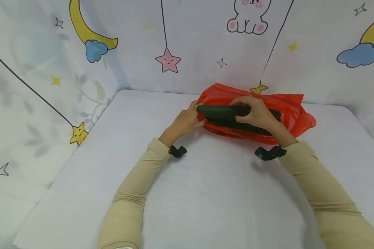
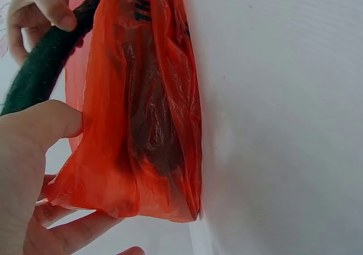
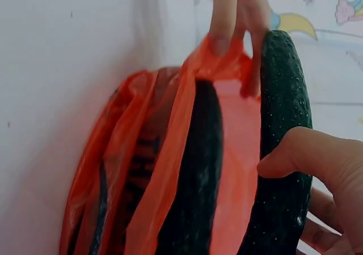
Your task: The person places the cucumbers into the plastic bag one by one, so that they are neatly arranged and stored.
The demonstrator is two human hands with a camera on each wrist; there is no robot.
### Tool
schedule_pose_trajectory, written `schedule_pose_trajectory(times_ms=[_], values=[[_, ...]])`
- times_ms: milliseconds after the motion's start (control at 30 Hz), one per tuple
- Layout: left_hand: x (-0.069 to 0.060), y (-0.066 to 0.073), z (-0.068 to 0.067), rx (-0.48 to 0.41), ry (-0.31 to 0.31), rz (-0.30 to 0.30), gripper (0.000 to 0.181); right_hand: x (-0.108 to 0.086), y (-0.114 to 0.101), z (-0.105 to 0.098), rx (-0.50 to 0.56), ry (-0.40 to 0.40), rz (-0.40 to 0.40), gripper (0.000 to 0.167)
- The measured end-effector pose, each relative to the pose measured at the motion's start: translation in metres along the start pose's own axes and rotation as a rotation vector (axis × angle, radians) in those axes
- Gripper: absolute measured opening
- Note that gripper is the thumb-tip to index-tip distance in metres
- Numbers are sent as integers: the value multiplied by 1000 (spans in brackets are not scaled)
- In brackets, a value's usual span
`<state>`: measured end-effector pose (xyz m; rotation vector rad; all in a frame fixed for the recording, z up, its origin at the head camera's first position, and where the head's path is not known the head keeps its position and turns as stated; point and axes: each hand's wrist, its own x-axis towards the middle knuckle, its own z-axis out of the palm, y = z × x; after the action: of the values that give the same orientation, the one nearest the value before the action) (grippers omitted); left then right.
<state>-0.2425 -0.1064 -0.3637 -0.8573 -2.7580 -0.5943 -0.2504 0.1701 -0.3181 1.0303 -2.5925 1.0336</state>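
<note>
My right hand (image 1: pixel 256 111) grips a dark green cucumber (image 1: pixel 216 111) near its middle, thumb on the near side, as the right wrist view shows. The cucumber lies lengthwise above the mouth of a red plastic bag (image 1: pixel 294 112). A second cucumber (image 3: pixel 199 170) is inside the bag, below the held one. At the bag's left end, my left hand (image 1: pixel 186 119) pinches the bag's edge between thumb and fingers. Through the thin red plastic, a dark shape (image 2: pixel 150 96) shows in the left wrist view; its kind is unclear.
The bag rests near the back edge of a white table (image 1: pixel 205 193). Behind it hangs a pale cloth backdrop (image 1: pixel 199 31) printed with stars, moons and clouds. A dark wrist device (image 1: pixel 269 153) is worn at each sleeve cuff.
</note>
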Motion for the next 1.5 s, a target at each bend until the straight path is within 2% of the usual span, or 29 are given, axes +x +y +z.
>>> schedule_pose_trajectory(times_ms=[167,433,667,1067,1500], values=[[0,2,-1,11,-23,-27,67,2,13,-1,-8,13,41,41],[1,0,1,-3,-13,-30,67,4,26,0,-19,17,77,40],[1,2,3,-12,-30,-35,69,1,34,0,13,-24,138,41],[0,3,0,-5,-26,-45,70,2,32,-7,12,-143,217,45],[0,3,1,-2,-18,-32,69,-2,34,-5,27,-128,234,46]])
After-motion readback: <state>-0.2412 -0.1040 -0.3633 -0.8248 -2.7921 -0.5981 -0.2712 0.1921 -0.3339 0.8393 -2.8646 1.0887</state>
